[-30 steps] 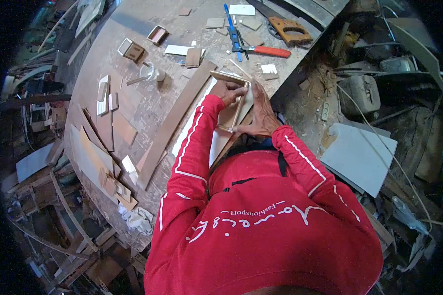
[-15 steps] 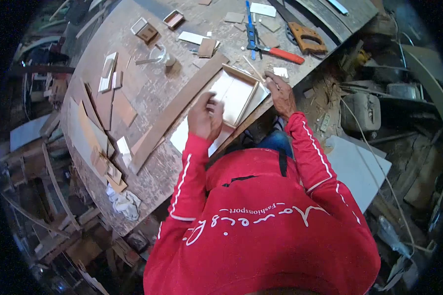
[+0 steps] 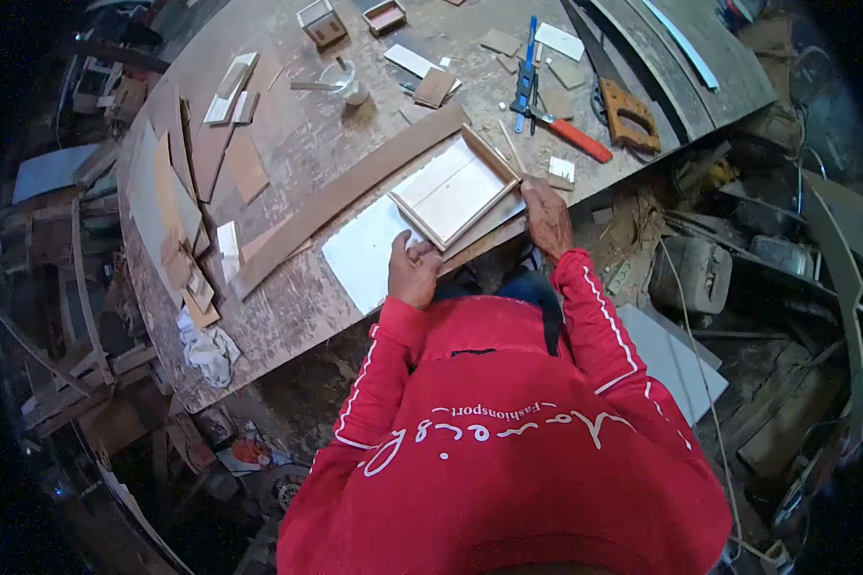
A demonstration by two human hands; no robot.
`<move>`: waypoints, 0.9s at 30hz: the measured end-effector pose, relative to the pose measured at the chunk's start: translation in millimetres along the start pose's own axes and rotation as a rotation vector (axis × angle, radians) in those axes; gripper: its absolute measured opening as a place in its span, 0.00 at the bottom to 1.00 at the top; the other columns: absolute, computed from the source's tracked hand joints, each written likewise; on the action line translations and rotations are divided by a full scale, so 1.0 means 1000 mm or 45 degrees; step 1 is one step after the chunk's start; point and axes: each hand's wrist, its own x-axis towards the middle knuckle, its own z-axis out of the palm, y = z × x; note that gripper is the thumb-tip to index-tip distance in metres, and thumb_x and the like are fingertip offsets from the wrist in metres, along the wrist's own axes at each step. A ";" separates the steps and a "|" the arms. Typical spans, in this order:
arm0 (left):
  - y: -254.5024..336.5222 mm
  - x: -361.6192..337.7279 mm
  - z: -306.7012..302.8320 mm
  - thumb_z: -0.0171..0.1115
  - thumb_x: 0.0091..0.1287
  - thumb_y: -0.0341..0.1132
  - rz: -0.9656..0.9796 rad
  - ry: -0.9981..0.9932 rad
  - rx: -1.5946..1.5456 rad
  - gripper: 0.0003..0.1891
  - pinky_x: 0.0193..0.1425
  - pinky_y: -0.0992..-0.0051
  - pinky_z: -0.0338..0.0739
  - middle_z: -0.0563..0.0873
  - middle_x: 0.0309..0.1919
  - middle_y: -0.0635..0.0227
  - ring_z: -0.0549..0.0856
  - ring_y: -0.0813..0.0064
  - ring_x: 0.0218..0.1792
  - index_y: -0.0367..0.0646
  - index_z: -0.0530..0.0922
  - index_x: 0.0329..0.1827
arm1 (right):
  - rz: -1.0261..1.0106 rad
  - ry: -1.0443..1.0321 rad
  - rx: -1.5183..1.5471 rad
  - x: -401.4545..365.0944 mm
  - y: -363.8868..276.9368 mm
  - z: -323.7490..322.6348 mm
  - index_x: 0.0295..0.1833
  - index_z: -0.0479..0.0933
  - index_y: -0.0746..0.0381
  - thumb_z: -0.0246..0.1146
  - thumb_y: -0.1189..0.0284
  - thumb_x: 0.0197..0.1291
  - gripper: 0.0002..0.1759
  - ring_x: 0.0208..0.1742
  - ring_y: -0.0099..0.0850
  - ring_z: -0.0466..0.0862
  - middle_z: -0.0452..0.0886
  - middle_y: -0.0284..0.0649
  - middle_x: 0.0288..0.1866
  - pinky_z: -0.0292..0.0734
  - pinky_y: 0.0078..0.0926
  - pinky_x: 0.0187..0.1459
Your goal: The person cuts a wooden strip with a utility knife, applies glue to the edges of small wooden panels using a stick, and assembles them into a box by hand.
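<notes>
A shallow wooden tray (image 3: 455,185) with a pale inside and raised rims lies near the bench's front edge, partly over a white sheet (image 3: 362,251). At its near-left corner is my left hand (image 3: 413,271), thumb and fingers apart, fingertips close to or touching the rim. My right hand (image 3: 548,220) is closed at the tray's right corner, its fingertips against the rim; the underside of that grip is hidden. Along the tray's far side runs a long brown wooden strip (image 3: 345,203).
Right of the tray lie a red-handled tool (image 3: 580,140), a blue clamp-like tool (image 3: 525,88) and a handsaw (image 3: 631,117). A plastic cup (image 3: 353,88) and two small boxes stand farther back. Wood offcuts (image 3: 247,168) and a white rag (image 3: 209,355) lie at left.
The tray has turned and its near corner now points toward me. My left hand has come down from above the tray to its near corner. The view has shifted.
</notes>
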 end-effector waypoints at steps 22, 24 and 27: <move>0.013 -0.007 0.014 0.53 0.67 0.29 0.528 0.236 0.692 0.23 0.38 0.60 0.79 0.85 0.32 0.41 0.88 0.47 0.35 0.30 0.72 0.66 | -0.178 -0.171 -0.195 -0.015 -0.013 0.000 0.67 0.72 0.65 0.55 0.71 0.61 0.27 0.46 0.56 0.82 0.81 0.62 0.43 0.76 0.46 0.53; 0.011 -0.007 0.017 0.54 0.68 0.29 0.598 0.279 0.698 0.23 0.38 0.59 0.79 0.85 0.32 0.40 0.88 0.45 0.35 0.31 0.73 0.65 | -0.225 -0.140 -0.221 -0.015 -0.010 0.002 0.67 0.72 0.65 0.54 0.72 0.60 0.27 0.45 0.56 0.82 0.81 0.62 0.43 0.76 0.47 0.52; 0.007 -0.005 0.018 0.54 0.69 0.29 0.630 0.339 0.768 0.22 0.38 0.57 0.79 0.85 0.33 0.39 0.87 0.42 0.36 0.32 0.73 0.65 | -0.241 -0.115 -0.264 -0.017 -0.014 0.004 0.67 0.72 0.66 0.54 0.72 0.60 0.27 0.45 0.57 0.82 0.81 0.62 0.43 0.76 0.47 0.52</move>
